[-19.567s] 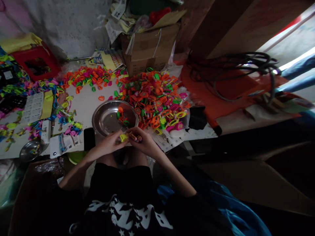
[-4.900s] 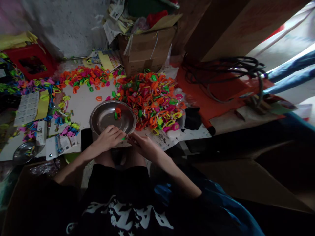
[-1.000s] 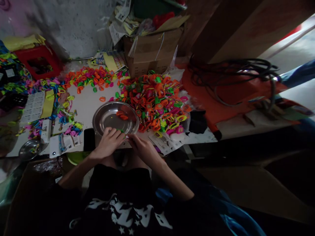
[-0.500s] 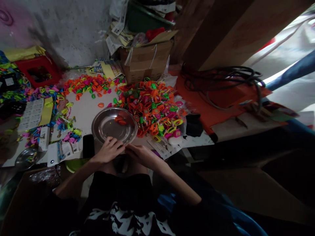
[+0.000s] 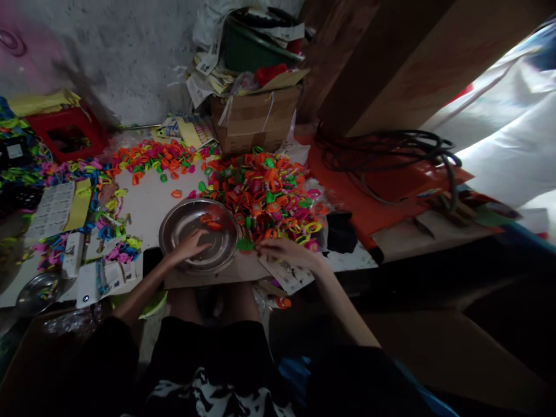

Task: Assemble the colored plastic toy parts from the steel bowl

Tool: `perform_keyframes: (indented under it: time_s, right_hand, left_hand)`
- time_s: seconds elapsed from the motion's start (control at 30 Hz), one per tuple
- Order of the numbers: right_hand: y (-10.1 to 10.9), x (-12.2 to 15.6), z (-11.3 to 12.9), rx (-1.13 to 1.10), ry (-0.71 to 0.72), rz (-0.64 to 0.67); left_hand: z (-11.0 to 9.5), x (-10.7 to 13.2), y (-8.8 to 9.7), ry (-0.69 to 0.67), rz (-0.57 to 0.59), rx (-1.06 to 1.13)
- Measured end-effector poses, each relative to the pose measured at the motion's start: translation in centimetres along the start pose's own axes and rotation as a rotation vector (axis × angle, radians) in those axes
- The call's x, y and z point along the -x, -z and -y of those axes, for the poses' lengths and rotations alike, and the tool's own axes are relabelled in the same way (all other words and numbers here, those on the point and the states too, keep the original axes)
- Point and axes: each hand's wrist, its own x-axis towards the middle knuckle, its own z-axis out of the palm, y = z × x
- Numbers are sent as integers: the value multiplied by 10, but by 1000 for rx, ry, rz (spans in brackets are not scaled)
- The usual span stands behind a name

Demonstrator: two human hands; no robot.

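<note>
My left hand (image 5: pixel 191 246) reaches over the near side of a shiny metal bowl (image 5: pixel 165 243), its fingers apart and holding nothing. Inside the bowl lie a few orange plastic pieces (image 5: pixel 210 222). Right of the bowl, my right hand (image 5: pixel 282 252) is at the near edge of a heap of bright toy watches (image 5: pixel 269 194) in orange, green, pink and yellow. Its fingers are drawn together, somewhat blurred. A smeared green plastic piece (image 5: pixel 245 245) shows at the fingertips, apparently pinched there.
Behind the heap stands a cardboard box (image 5: pixel 256 119) under a green basin (image 5: pixel 260 49). More small plastic pieces (image 5: pixel 152 157) spread leftward to a red stool (image 5: pixel 65 133). A smaller metal bowl (image 5: pixel 30 295), a white power strip (image 5: pixel 73 255) and coiled black cable (image 5: pixel 391 150) lie around.
My hands were together at the bowl's near rim and have separated. The left has moved over the bowl and opened; the right has gone rightward to the heap, where a green piece shows.
</note>
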Motion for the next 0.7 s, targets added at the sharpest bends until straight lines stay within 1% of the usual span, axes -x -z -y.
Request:
perform_keyframes:
  time_s: [0.07, 0.1, 0.13, 0.17, 0.2, 0.23, 0.27, 0.3, 0.37, 0.47, 0.53, 0.6, 0.7]
  right_hand:
    - [15, -6, -17, -25, -82, -321]
    - [17, -10, -24, -22, -126, -486]
    - [15, -12, -31, -14, -163, -605]
    - [9, -15, -37, -5, -191, -645]
    - [0, -17, -42, -2, -211, -626]
    - [-11, -18, -47, -12, -226, -564]
    - [-25, -19, -51, -32, -251, -472]
    - [-39, -20, -54, -49, -264, -421]
    - [-66, -21, -61, -86, -308, -334]
    - [-98, -23, -69, -160, -350, -208]
    - [-112, -25, -72, -208, -372, -154]
    - [-121, -28, -73, -251, -405, -122]
    - [-129, -32, -73, -310, -459, -112]
  left_hand:
    - [17, -33, -6, -4, -17, -44]
    - [23, -50, -9, -7, -18, -65]
    - [27, -65, -13, -8, -11, -83]
    - [31, -79, -17, -5, 1, -104]
    - [34, -92, -22, 3, 13, -124]
    - [37, -102, -26, 13, 27, -143]
    - [40, -110, -30, 26, 38, -161]
    - [44, -116, -33, 37, 45, -176]
    - [52, -123, -38, 56, 50, -196]
    - [67, -118, -39, 66, 54, -198]
    - [76, -110, -35, 68, 58, -180]
    - [82, -101, -27, 71, 52, -155]
    - [86, -96, -3, 80, 9, -121]
